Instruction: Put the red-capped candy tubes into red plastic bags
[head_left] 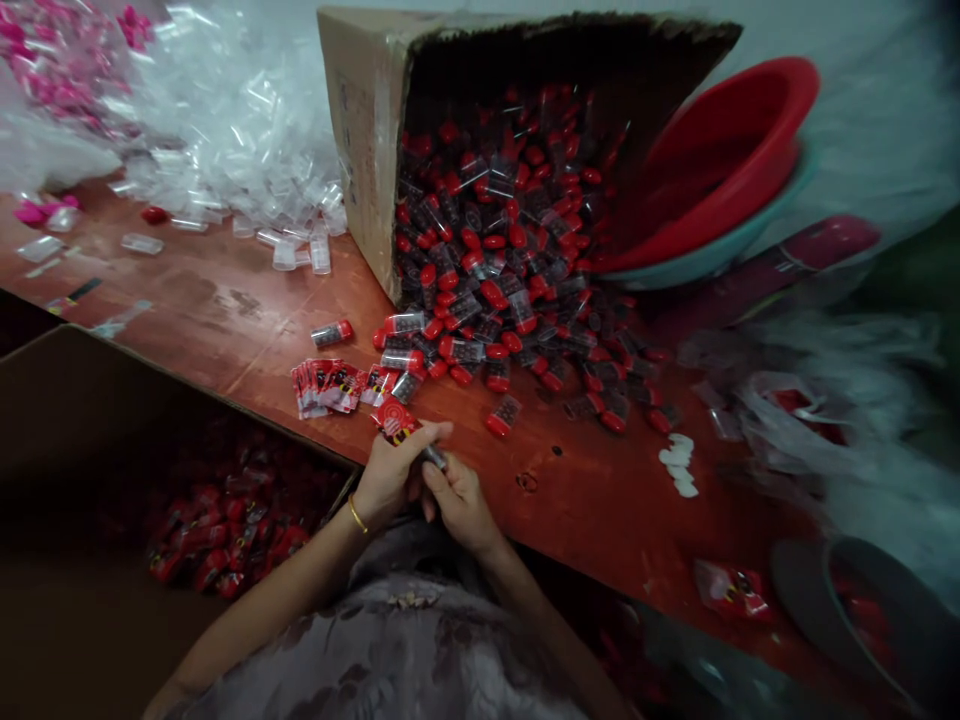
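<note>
My left hand [391, 472], with a yellow bangle at its wrist, is closed on a red printed card [394, 417] near the table's front edge. Close against it, my right hand [459, 502] has its fingers curled round the lower end of a small dark-looking tube [433, 457]. The thumbs partly cover both things, so how card and tube fit together is hidden. Just beyond my hands lies a fanned stack of red printed cards [326, 387]. A red-capped clear tube [503, 415] lies to the right, and another capped tube [331, 333] rests behind the stack.
An overturned cardboard box [367, 170] spills red-capped tubes [480, 290] onto the red-brown table [255, 310]. Clear empty tubes [240, 120] are heaped at back left. Red basin [780, 90] stands right of the box. Below left, an open carton [97, 420] holds red packed pieces [225, 540].
</note>
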